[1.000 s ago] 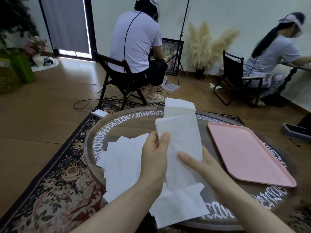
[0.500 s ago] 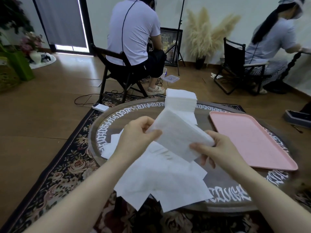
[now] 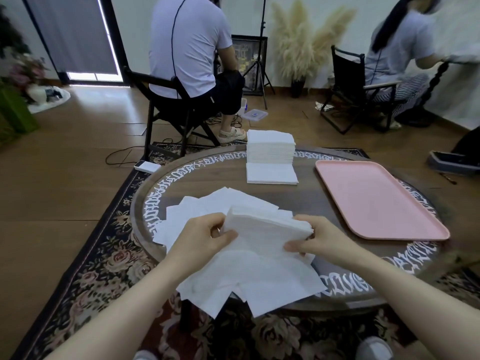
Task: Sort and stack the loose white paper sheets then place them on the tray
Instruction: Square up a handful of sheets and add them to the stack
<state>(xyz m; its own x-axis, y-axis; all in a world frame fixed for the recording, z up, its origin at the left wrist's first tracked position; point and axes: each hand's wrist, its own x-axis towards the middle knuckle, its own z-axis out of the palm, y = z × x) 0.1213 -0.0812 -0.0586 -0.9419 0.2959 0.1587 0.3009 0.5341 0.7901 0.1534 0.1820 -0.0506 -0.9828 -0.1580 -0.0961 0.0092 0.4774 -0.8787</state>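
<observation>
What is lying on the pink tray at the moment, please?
Nothing shows on the pink tray; its whole surface is bare. The paper bundle is held between the left hand and right hand, above the loose sheets.

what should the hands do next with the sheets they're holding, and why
Probably square the held bundle up, tapping its edges level. The left hand and right hand grip it at opposite ends just above the loose sheets still fanned out on the table, and its layers look uneven. The pink tray holds nothing yet.
</observation>
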